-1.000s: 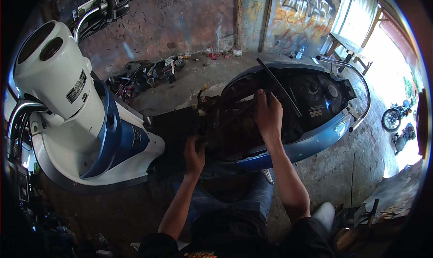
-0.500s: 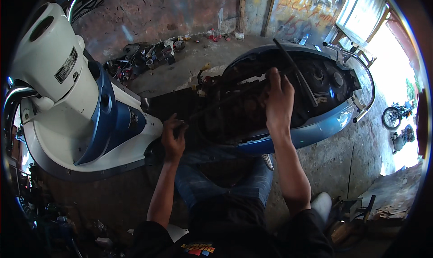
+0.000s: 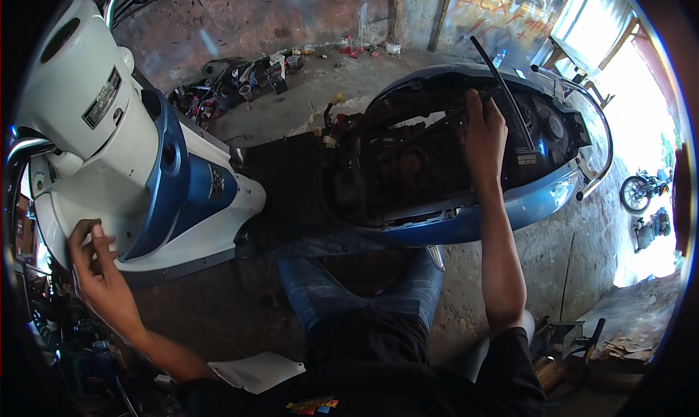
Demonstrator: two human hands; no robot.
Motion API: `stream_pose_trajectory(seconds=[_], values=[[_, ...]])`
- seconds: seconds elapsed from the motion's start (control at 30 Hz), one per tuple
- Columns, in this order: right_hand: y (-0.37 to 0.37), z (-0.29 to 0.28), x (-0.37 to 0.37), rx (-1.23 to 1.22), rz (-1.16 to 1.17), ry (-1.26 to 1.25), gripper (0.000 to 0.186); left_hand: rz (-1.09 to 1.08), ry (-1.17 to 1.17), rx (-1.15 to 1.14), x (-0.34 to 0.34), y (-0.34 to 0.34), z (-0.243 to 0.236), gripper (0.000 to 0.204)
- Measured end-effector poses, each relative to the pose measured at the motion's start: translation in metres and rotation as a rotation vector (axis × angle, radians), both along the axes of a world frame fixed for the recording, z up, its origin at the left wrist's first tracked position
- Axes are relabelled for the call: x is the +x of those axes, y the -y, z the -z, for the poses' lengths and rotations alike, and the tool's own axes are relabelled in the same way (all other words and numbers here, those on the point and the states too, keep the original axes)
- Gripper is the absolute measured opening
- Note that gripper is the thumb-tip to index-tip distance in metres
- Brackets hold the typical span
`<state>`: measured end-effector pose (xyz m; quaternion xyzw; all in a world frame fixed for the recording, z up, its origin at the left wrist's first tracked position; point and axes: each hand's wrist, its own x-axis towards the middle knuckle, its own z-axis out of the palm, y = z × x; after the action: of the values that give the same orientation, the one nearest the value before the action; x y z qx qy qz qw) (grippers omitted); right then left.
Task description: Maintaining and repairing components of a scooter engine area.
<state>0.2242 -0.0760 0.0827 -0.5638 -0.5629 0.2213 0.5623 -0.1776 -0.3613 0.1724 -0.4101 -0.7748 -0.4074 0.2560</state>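
Note:
My left hand (image 3: 98, 264) is raised at the scooter's white front panel (image 3: 54, 220), fingers apart and slightly bent, holding nothing visible. My right hand (image 3: 484, 140) grips a dark T-shaped bar (image 3: 502, 82) over the scooter's open rear body (image 3: 535, 198); its long crosspiece is tilted above the compartment, and the other end of its shaft is hard to make out among dark frame parts. The seat is absent from view. A dark floorboard (image 3: 284, 191) lies between the hands, and the blue inner panel (image 3: 204, 206) is right of my left hand.
A chrome rear rail (image 3: 604, 147) curves round the tail. Loose parts (image 3: 226, 85) lie along the stained wall. A motorcycle (image 3: 637, 191) stands at the bright doorway on the right. A white panel (image 3: 255, 370) lies low behind me, and dark metal items (image 3: 575, 337) are at lower right.
My left hand has swung left from the middle of the scooter to the front panel. My right hand and the T-shaped bar have shifted up and toward the tail.

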Motion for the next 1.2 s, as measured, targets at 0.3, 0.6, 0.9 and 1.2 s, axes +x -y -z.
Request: stream_pose_trajectory(seconds=[0.3,0.6,0.9,1.2], values=[[-0.013,0.017,-0.006,-0.044,-0.008,0.242,0.036,0.103,0.026,-0.571,-0.053,-0.025,0.015,0.03],[-0.002,0.029,-0.013,-0.066,-0.147,0.331,0.036,0.195,0.048,0.049,0.0,-0.033,0.047,0.035],[0.009,0.034,-0.012,-0.182,-0.216,0.308,0.034,0.954,0.562,-1.226,0.063,0.002,0.275,0.04],[0.009,0.031,-0.021,-0.244,-0.484,0.362,0.046,1.203,0.724,-1.597,0.035,0.092,0.431,0.058]])
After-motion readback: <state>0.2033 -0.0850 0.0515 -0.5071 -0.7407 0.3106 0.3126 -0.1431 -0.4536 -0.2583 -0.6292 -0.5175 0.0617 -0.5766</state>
